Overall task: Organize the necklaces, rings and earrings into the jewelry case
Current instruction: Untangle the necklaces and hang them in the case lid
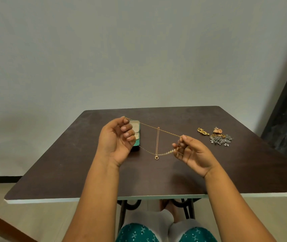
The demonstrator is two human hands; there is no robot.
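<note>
A thin gold necklace (157,131) is stretched in the air between my two hands above the table. My left hand (116,140) pinches one end near the open teal jewelry case (137,137), which it partly hides. My right hand (189,152) pinches the other end. A second, thicker part of chain (163,153) sags below between the hands. A slim chain loop with a small ring pendant (156,157) hangs down from the upper strand. The case shows cream padded compartments.
On the dark brown table (156,177), at the right, lie a gold earring (202,131) and a heap of gold, copper and silver jewelry (220,137). A grey wall rises behind. My knees show below the table's near edge.
</note>
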